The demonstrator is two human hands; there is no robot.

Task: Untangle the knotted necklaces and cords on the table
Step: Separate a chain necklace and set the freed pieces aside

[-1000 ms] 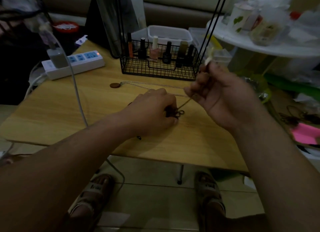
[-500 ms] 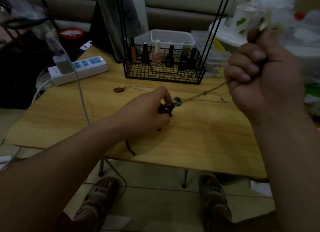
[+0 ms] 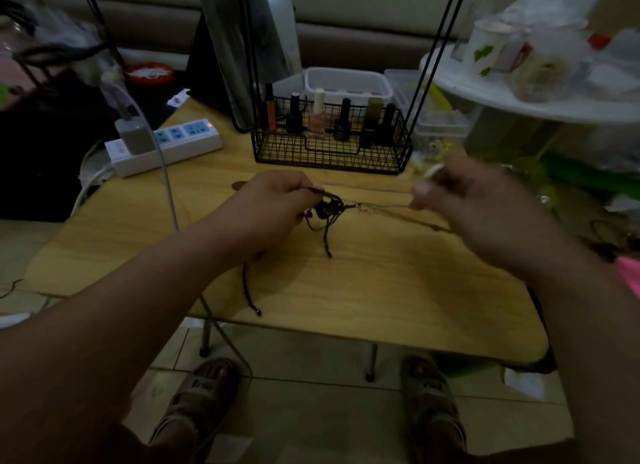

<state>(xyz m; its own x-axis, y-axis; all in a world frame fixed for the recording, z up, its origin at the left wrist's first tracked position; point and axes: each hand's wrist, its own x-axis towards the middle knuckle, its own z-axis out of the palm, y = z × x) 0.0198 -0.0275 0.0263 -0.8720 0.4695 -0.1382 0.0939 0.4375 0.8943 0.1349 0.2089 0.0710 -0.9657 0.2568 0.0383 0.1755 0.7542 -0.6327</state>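
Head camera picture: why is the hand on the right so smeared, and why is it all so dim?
Head view: the right hand is motion-blurred, so its grip is unreadable; the left hand, pinching a dark cord by the knot, is sharp. Head view: room light is low, colours murky. Head view: the wide lens bows the table edges.

Just right of the wire basket (image 3: 332, 155), smeared by motion: right hand (image 3: 485, 217), grip impossible to tell. In front of the basket, partly covered by the left hand (image 3: 273, 203): dark knot (image 3: 330, 207), brown pendant (image 3: 238, 185). Too fine to trace there: silver chain (image 3: 363, 187). Behind the basket, cut off by the top edge: black rods (image 3: 440, 47).
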